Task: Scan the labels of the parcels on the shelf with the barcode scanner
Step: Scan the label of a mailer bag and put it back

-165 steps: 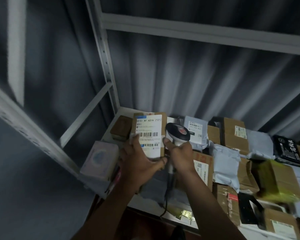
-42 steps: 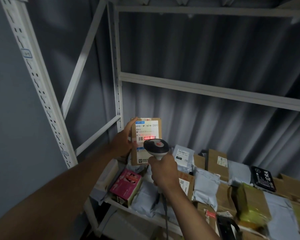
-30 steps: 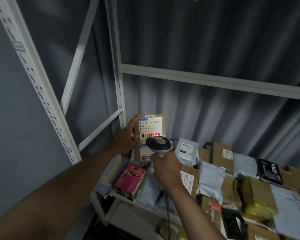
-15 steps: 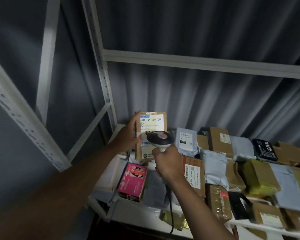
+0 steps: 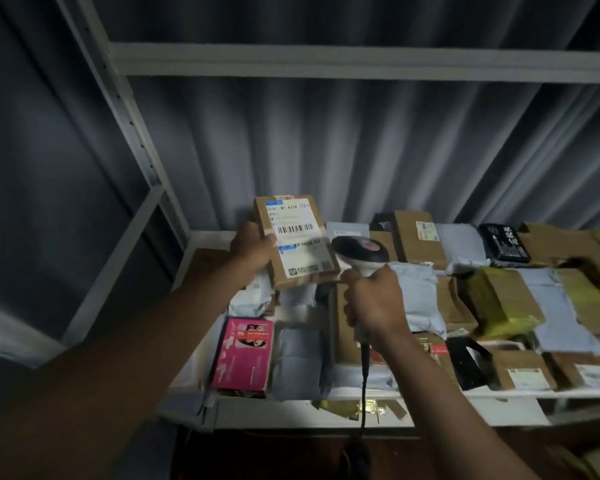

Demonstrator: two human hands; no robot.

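The left hand [image 5: 253,245] is gripping one brown parcel [image 5: 297,242] at frame centre, label facing the one scanner [image 5: 359,252] the right hand [image 5: 374,303] is clutching, so scanning seems underway, and picking another from well over a dozen on the shelf [image 5: 326,415] is probably coming next.

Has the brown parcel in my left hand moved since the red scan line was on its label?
Yes. The brown parcel has tilted, top leaning left, and dropped toward the parcels on the shelf, judged against the white upright post. No red line shows now.
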